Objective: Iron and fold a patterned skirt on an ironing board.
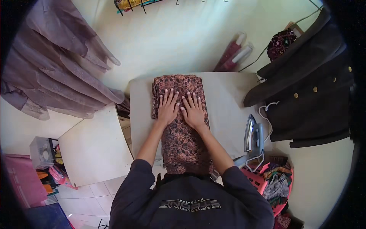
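A folded cloth with a pink and dark floral pattern lies lengthwise on a pale-covered ironing board. Both palms rest flat on its upper half. My left hand has its fingers spread and pointing away from me. Beside it, with a narrow strip of cloth between the thumbs, my right hand lies in the same way. Neither hand grips the fabric. At the board's right edge, a blue-grey electric iron stands on its heel, its metal soleplate facing left and its pale cord running up behind it.
Sheer mauve garments hang at left, above a white tabletop. A dark jacket with gold buttons hangs at right. Below the iron stands a pink laundry basket full of clothes. Wrapped rolls lean on the wall behind the board.
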Motion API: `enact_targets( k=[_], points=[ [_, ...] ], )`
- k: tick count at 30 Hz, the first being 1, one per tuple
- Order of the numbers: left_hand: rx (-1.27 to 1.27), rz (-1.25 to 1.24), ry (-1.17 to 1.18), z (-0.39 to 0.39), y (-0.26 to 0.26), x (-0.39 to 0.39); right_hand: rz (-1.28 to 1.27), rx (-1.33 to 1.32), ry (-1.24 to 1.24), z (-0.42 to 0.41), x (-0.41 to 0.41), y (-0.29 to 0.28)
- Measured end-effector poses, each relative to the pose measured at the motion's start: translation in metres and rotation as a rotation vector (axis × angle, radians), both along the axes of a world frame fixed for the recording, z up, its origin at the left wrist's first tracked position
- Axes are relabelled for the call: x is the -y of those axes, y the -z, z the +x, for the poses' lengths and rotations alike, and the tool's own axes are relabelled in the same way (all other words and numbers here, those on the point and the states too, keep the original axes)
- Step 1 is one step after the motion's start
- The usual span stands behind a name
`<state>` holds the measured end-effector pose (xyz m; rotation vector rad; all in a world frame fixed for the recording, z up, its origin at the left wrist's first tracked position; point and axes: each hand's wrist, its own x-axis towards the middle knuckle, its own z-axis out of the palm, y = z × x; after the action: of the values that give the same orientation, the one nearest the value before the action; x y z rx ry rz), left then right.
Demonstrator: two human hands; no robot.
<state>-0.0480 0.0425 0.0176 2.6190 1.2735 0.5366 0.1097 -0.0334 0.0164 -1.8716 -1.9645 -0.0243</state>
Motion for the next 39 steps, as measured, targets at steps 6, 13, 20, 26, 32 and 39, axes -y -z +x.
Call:
enact_targets(
  k=[6,13,20,26,32,39],
  points=[
    [-0.023,0.003,0.024,-0.021,0.001,0.069,-0.038,-0.001,0.039,-0.002,0.046,0.0],
    [-0.104,-0.033,0.111,-0.031,0.001,0.057,0.021,0.021,0.089,-0.005,0.041,-0.002],
    [-0.142,-0.014,-0.319,-0.055,0.002,0.058,-0.039,-0.033,0.41,0.023,0.049,0.002],
    [-0.1,0.027,-0.182,-0.051,0.01,0.059,0.017,-0.14,0.26,0.021,0.057,0.01],
    [-0.027,-0.035,-0.297,-0.034,0.01,0.05,0.098,-0.213,0.231,0.023,0.056,0.009],
    [0.015,0.049,-0.195,-0.035,0.001,0.049,0.124,-0.369,0.226,0.012,0.055,0.007]
  ],
)
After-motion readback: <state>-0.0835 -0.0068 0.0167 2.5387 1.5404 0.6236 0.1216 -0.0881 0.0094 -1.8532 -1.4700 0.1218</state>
